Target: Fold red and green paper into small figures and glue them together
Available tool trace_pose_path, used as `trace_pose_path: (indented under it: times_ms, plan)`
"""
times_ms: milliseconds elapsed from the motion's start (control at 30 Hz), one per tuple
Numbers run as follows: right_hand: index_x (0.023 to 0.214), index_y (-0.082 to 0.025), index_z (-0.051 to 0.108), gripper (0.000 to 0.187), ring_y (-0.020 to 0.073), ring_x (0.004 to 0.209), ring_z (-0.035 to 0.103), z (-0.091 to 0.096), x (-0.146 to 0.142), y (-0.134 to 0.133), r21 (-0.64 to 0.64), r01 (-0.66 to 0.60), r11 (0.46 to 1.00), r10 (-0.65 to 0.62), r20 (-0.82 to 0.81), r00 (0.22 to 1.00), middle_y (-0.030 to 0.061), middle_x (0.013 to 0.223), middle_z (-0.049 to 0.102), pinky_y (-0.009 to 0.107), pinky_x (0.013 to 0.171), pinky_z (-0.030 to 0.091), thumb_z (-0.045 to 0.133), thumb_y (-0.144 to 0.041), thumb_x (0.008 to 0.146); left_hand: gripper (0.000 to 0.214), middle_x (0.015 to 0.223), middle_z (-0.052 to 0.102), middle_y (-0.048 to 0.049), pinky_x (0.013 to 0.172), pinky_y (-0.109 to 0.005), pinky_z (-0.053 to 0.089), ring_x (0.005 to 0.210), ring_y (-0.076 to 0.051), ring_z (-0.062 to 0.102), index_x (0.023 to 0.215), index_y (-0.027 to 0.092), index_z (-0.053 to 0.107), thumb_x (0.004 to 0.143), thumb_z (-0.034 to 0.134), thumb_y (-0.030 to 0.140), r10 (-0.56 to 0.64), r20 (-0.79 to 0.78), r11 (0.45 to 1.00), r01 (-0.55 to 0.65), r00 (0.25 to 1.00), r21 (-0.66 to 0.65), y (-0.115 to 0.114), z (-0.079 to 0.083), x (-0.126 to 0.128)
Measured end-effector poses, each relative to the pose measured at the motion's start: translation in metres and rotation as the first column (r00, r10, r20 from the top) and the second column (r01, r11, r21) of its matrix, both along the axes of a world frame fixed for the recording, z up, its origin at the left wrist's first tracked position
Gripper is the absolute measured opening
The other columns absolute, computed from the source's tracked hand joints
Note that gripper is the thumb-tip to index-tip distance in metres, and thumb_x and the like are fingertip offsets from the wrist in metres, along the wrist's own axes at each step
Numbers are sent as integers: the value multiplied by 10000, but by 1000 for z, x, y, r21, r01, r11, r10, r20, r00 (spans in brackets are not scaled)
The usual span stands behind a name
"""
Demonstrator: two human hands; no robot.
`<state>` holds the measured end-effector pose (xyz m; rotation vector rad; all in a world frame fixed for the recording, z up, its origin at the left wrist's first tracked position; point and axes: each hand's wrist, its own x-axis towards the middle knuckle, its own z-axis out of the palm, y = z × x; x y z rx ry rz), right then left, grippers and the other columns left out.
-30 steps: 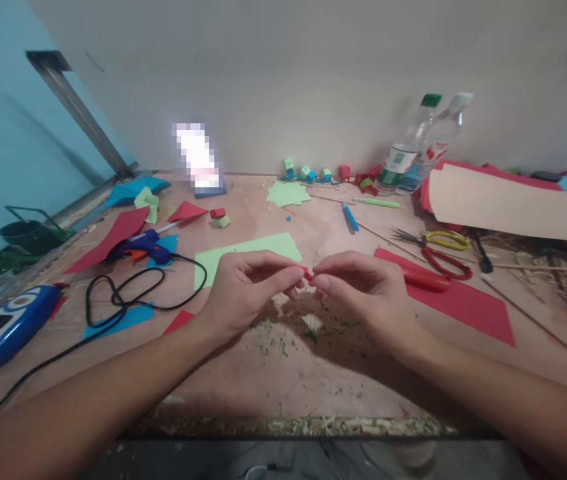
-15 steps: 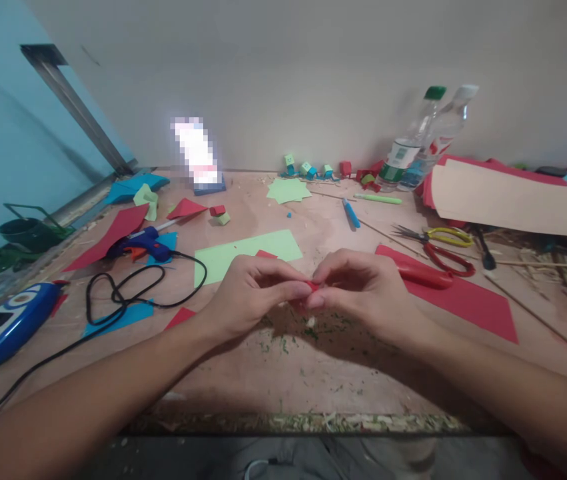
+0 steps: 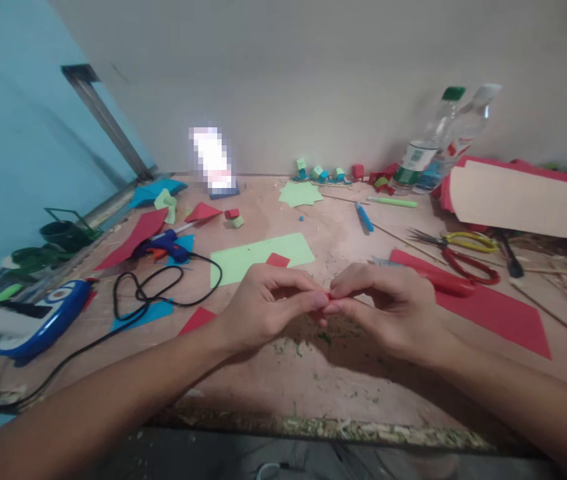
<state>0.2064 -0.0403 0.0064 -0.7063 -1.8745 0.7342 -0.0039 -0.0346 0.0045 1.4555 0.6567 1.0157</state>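
Observation:
My left hand (image 3: 268, 307) and my right hand (image 3: 388, 303) meet fingertip to fingertip over the middle of the wooden table (image 3: 283, 373). Both are closed in a pinch on a tiny red paper piece (image 3: 328, 295), of which only a sliver shows between the fingers. Just behind the hands lies a light green paper sheet (image 3: 258, 255) with a small red square (image 3: 278, 260) on it. A long red paper sheet (image 3: 488, 310) lies to the right of my right hand.
A blue glue gun (image 3: 168, 247) with a black looped cord (image 3: 163, 290) lies at left. Red and yellow scissors (image 3: 458, 250), a blue pen (image 3: 364, 217), two plastic bottles (image 3: 438, 143), small paper cubes (image 3: 320, 173) and a cream sheet (image 3: 523, 200) stand further back.
The view has shifted, so everything sits slightly further right. My fingertips have closed tighter together on the red piece, hiding more of it.

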Motion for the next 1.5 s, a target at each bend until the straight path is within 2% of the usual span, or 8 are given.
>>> trace_pose_path:
  times_ms: [133,267,500,767,967,1067,1300,1500]
  plan:
    - [892,-210,774,85,123,676,746,0,0,0,97,21,995,-24,28,999,-1,779,797,214,638,571,834,-149,890,141,756,803,-71,659,-209,594,663,-138,744,781,131,837,898,770,174,-3,17,1000,4,1000,-4,-1,-1,2]
    - [898,-222,783,95,119,686,763,1,-1,1,77,4,997,-5,15,1000,-7,784,811,189,648,581,821,-135,891,147,742,791,-68,670,-211,577,667,-134,735,794,121,829,902,765,197,-22,18,1000,22,1000,-20,2,-2,1]
    - [828,-227,811,42,149,673,759,5,-6,4,-158,73,985,-80,-35,996,17,765,812,208,614,587,815,-241,867,209,686,764,-59,654,-222,544,644,-131,695,768,125,823,893,763,282,69,-3,997,-69,998,-26,10,-1,1]
    - [852,-213,788,204,175,656,732,-2,-2,13,-451,72,889,-125,-89,988,33,760,791,265,596,570,893,-333,725,152,815,819,-64,723,-264,574,712,-155,729,850,157,853,708,884,202,122,-7,992,-122,993,-32,20,-4,1]
    - [888,-211,785,201,160,656,704,-4,-2,13,-514,-10,858,-50,-103,993,31,788,780,277,599,564,869,-329,748,133,800,817,-48,727,-262,574,726,-154,731,807,174,843,694,911,195,139,-29,990,-140,990,-30,20,-6,1]
    - [934,-214,764,243,154,627,707,-3,-3,12,-559,-22,829,-70,-142,987,15,776,780,268,573,561,878,-299,737,130,819,821,-52,739,-258,579,740,-151,733,797,173,839,694,915,196,148,-24,988,-149,989,-32,21,-7,1]
    - [826,-207,786,200,138,664,733,-2,-5,12,-581,-61,812,-71,-202,977,17,806,793,240,604,599,920,-290,702,195,792,816,-38,736,-251,602,730,-146,743,786,170,825,634,945,162,151,27,984,-148,988,-98,20,-9,2]
    - [978,-209,799,355,190,702,765,-6,-4,15,-641,-105,761,-69,-241,968,55,865,830,294,587,624,951,-316,675,226,850,831,-45,775,-292,632,774,-176,770,870,175,835,666,932,187,204,50,973,-197,978,-117,20,-6,2]
